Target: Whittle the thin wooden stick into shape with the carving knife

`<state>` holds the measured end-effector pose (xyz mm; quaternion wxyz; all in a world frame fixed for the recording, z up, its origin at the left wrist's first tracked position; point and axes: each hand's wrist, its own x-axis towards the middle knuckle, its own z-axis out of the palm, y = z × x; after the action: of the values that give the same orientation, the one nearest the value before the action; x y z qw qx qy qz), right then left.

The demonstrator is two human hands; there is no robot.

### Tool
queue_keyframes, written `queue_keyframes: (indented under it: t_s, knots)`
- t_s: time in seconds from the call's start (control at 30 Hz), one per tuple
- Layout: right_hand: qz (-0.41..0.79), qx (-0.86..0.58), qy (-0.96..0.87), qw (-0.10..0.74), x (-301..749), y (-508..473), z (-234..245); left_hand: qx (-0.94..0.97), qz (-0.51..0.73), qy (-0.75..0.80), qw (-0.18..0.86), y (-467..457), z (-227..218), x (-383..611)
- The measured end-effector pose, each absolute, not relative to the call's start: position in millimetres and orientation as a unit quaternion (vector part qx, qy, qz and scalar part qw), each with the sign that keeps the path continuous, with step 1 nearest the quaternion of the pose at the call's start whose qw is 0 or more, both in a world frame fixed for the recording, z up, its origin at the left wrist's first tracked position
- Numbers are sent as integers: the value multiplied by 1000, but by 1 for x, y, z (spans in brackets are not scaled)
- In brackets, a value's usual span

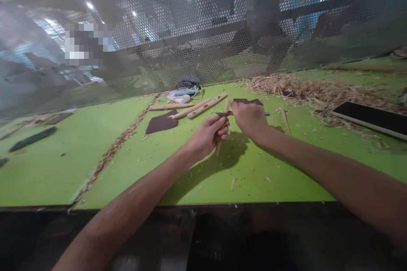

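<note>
- Near the centre of the frame, the left hand [211, 135] is clamped on a thin wooden stick [218, 149], which slants through the grip, probably to keep it steady.
- Just right of it, the right hand [249, 119] is closed round a knife-like tool [223, 114], likely for control of the blade, which points left by the stick's upper part; contact cannot be told.
- Pale wooden strips [206, 106] and a brown sheet [162, 123] lie left of centre, seemingly within reach.
- Shavings [286, 84] litter the green tabletop [127, 182], heaped at upper right, lining a seam at left.
- A perforated screen [178, 51] spans the upper frame; a blurred person [263, 42] shows behind.
</note>
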<state>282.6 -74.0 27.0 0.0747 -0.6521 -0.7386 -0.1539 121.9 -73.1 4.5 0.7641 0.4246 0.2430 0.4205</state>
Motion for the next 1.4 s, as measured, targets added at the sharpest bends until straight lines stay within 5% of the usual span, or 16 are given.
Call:
queue_keyframes:
  t_s: [0.87, 1.4]
  knots:
    - [-140, -743, -649, 88, 325, -51, 40, 438, 389, 212, 782, -85, 1, 127]
    - [-172, -649, -739, 56, 280, -77, 31, 396, 448, 251, 761, -80, 13, 130]
